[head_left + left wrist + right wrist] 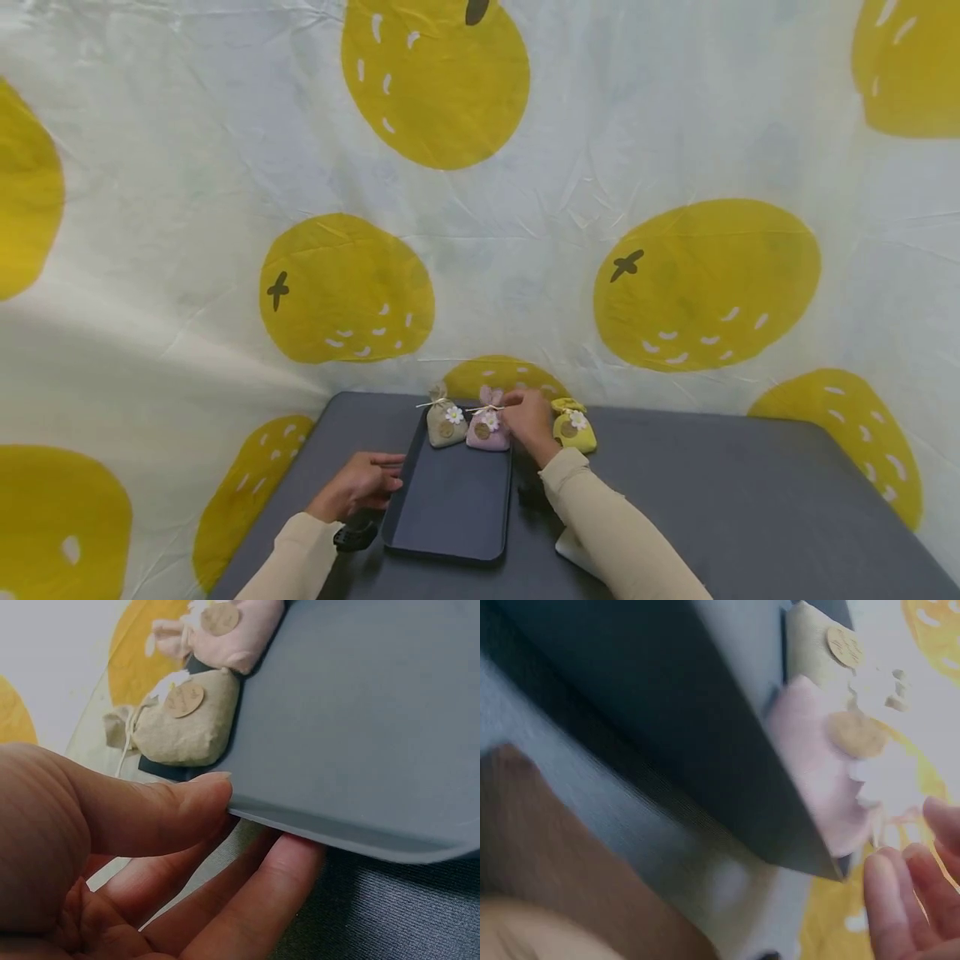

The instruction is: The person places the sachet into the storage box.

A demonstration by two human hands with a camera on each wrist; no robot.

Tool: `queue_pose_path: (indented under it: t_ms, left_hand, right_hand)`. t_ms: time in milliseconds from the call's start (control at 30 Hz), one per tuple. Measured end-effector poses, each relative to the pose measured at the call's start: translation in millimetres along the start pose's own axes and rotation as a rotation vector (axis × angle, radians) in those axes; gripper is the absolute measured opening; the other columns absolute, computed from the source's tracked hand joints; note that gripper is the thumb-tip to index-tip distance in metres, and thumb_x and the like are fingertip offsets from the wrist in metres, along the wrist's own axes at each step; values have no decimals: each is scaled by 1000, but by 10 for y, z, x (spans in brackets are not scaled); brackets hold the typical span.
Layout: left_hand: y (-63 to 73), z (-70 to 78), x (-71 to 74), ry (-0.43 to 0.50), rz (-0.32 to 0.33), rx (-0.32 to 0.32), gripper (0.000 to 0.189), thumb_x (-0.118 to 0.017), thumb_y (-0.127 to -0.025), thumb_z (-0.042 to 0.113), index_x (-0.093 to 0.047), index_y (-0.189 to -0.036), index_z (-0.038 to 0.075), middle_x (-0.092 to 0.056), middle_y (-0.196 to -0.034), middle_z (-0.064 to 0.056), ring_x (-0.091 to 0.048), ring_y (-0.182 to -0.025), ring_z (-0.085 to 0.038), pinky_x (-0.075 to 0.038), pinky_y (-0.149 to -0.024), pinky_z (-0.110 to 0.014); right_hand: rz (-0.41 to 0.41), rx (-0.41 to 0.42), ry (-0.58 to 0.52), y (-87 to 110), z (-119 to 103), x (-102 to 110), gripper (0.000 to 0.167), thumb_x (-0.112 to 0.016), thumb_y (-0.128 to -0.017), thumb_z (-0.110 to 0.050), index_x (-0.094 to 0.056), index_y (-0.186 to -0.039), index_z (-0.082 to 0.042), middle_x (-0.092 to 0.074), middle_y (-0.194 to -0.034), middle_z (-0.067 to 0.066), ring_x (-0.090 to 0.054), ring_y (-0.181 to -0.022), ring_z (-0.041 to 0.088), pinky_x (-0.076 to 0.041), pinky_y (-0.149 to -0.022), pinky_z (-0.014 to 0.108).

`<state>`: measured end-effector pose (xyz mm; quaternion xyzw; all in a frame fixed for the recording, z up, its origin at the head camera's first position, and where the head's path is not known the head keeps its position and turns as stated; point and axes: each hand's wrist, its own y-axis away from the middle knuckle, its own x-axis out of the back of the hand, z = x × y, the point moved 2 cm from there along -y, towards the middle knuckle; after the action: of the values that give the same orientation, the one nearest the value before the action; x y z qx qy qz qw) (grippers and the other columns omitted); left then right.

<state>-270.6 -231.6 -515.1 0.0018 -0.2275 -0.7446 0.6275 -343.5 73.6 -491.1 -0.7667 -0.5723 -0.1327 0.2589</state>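
Right sleeve (626, 533): seen nearest the head camera, stretched in from 5 o'clock over the grey table (750, 492)
Pink pouch (484, 438): laid at the far end of the dark tray (450, 512), toward 1 o'clock from its middle, with the tied neck pointed to 12
Right grip (530, 421): placed at 3 o'clock of the pink pouch, fingers bent beside the tied neck; whether the neck or its tie is pinched cannot be told, the right wrist view being blurred and washed out
Pouch from grip: found at 9 o'clock, long axis run from 12 to 6, so the neck is judged to be met side-on; the right grip is clearly the nearer one
Tray axis: run from 6 toward 12, with a slight lean to 1
Left grip (362, 482): set at the tray's 9 o'clock edge, thumb laid over the rim and fingers tucked beneath, the edge held between them
Beige pouch (443, 432): set just beside the pink one, at its 9 o'clock
Yellow pouch (576, 439): left of nothing but table, at 3 o'clock beyond the right grip, apart from the tray
White object (576, 552): partly hidden by the right sleeve
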Motion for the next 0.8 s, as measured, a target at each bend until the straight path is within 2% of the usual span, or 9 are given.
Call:
queue_pose_path:
  t_ms: [100,167,267,333,500,600,800]
  left_hand:
    - [-7,12,-9,-1,0,-1,55,-69,-89,-10,-60,-143,-4,-65,-137,-30,-76,-107,-32,-63,-73,-45]
    - [-13,18,-10,-1,-1,-2,55,-69,-89,-10,-60,-143,-4,-65,-138,-31,-75,-107,-33,-63,-74,-45]
    - [-22,0,-14,3,-5,9,57,-69,-89,-10,-58,-144,-4,-64,-138,-31,-75,-107,-32,-63,-73,-45]
    - [-24,-15,-14,2,-10,13,58,-69,-88,-10,-58,-145,-4,-64,-139,-31,-75,-107,-32,-63,-73,-45]
    - [-7,-22,-1,-17,0,10,57,-69,-89,-9,-60,-144,-1,-64,-139,-31,-74,-112,-36,-63,-75,-47]
    - [7,-6,5,-30,9,6,55,-69,-89,-8,-61,-144,0,-63,-140,-31,-72,-115,-39,-63,-76,-48]
    - [17,23,-11,-31,11,8,55,-69,-89,-9,-62,-143,-1,-63,-140,-31,-72,-115,-39,-63,-77,-49]
  right_hand:
    - [-37,-49,-78,-42,-21,120,22,-81,-79,-7,-82,-100,-2,-81,-98,14,-74,-95,33,-59,-81,42]
    - [-65,-95,-178,-76,-21,211,28,-81,-82,-8,-80,-109,0,-79,-108,18,-74,-101,35,-61,-85,45]
    - [-97,-167,-305,-117,27,355,35,-80,-86,-6,-75,-120,3,-75,-121,24,-75,-104,37,-61,-91,48]
    - [-110,-206,-350,-136,81,468,38,-80,-88,-6,-73,-124,3,-72,-126,25,-75,-105,38,-61,-93,48]
    - [-110,-212,-320,-192,248,806,41,-78,-91,-10,-71,-129,2,-69,-131,24,-73,-109,37,-59,-97,51]
    - [-80,-200,-300,-238,367,1002,40,-77,-91,-8,-70,-128,5,-70,-128,26,-73,-107,36,-60,-95,48]
    - [-29,-248,-219,-257,613,1270,40,-76,-90,-5,-71,-128,7,-72,-122,28,-77,-89,22,-63,-84,38]
